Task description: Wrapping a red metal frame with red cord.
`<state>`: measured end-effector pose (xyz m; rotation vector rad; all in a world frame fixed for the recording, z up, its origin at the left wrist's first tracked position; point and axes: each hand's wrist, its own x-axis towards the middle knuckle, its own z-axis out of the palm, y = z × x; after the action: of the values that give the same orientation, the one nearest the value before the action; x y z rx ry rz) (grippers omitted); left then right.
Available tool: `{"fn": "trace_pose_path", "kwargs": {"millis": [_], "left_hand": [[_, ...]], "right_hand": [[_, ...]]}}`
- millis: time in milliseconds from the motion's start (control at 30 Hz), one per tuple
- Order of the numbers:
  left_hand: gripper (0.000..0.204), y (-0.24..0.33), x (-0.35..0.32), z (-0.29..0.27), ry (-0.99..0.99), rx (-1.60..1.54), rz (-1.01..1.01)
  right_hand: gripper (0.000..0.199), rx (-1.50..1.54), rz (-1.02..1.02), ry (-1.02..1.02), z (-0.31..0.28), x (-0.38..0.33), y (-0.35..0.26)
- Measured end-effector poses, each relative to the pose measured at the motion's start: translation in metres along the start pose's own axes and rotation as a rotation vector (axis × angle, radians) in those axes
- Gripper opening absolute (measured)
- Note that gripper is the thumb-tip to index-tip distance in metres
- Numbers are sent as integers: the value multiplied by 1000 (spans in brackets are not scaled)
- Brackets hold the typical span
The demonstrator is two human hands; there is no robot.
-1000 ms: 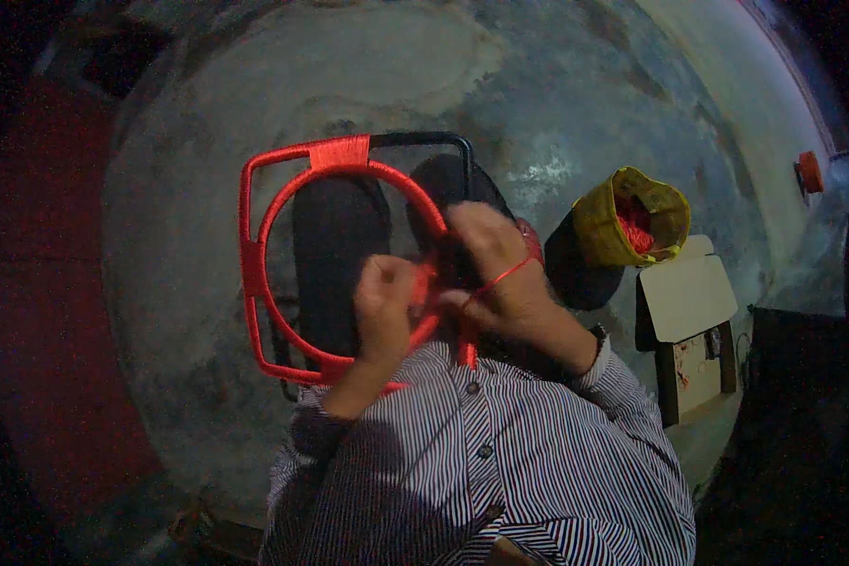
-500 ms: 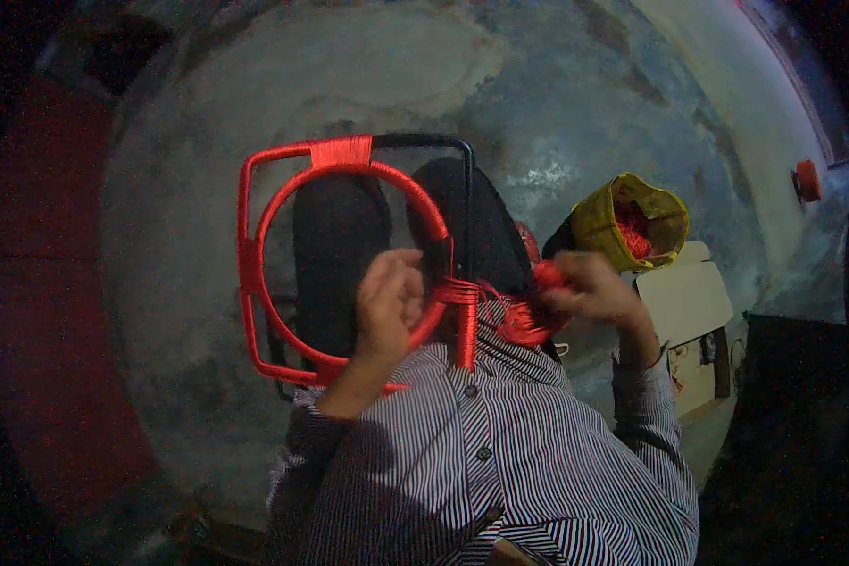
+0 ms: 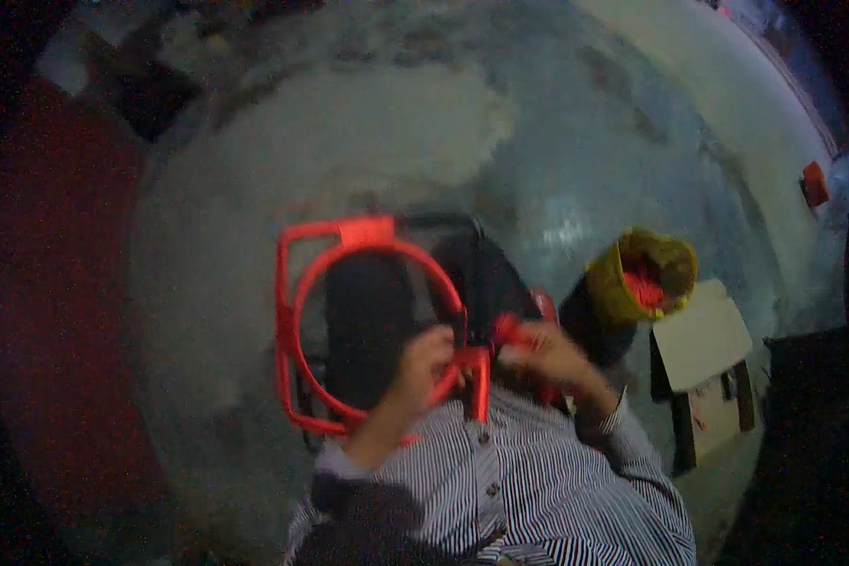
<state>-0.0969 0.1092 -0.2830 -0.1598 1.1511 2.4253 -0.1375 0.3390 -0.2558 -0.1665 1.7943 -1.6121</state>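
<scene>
Your two hands are over your lap, near each other, at the right side of a frame with rounded corners and a round ring set inside it. That frame lies across your thighs, over the dark trousers, its near edge against your striped shirt. Red cord covers its left side and most of the ring, with a wide red panel joining the two on the far side; the far right corner and the bar beside it show bare black. Your left hand is at the ring's near right part, its fingers bent, but blur hides whether they grip it, so I cannot tell. Your right hand is closed around a bundle of red cord, just to the right of the red-wrapped joint between ring and frame. Beyond that hand, to your right, a yellow container stands on the grey floor with red material inside. Just beside it, nearer to you, is a cardboard box, its pale flap folded open toward the container.
</scene>
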Motion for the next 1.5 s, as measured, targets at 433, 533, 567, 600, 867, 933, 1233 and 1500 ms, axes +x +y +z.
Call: {"fn": "trace_pose_path", "kwargs": {"millis": [433, 533, 567, 600, 867, 933, 1233, 1500], "left_hand": [[10, -23, 17, 9, 115, -116, -34], [11, -21, 15, 12, 176, -115, -18], [11, -20, 14, 13, 177, -114, -17], [11, -18, 13, 14, 186, -113, -22], [13, 21, 11, 46, 219, -24, -61], [15, 23, 14, 44, 211, -115, -77], [16, 1, -1, 31, 200, -160, -73], [28, 15, -10, 31, 114, 114, -245]], "right_hand": [[19, 31, -249, 134, 0, -18, 45], [15, 19, -222, 141, 0, -13, 48], [12, 54, -158, 139, 1, -14, 41], [11, 89, -95, 137, 2, -15, 33], [14, 146, -134, 113, 4, -12, 12], [14, 220, -96, 114, 2, -7, 17], [17, 283, 25, 126, 11, -29, -1], [14, 252, 28, 152, 2, -22, 10]]}}
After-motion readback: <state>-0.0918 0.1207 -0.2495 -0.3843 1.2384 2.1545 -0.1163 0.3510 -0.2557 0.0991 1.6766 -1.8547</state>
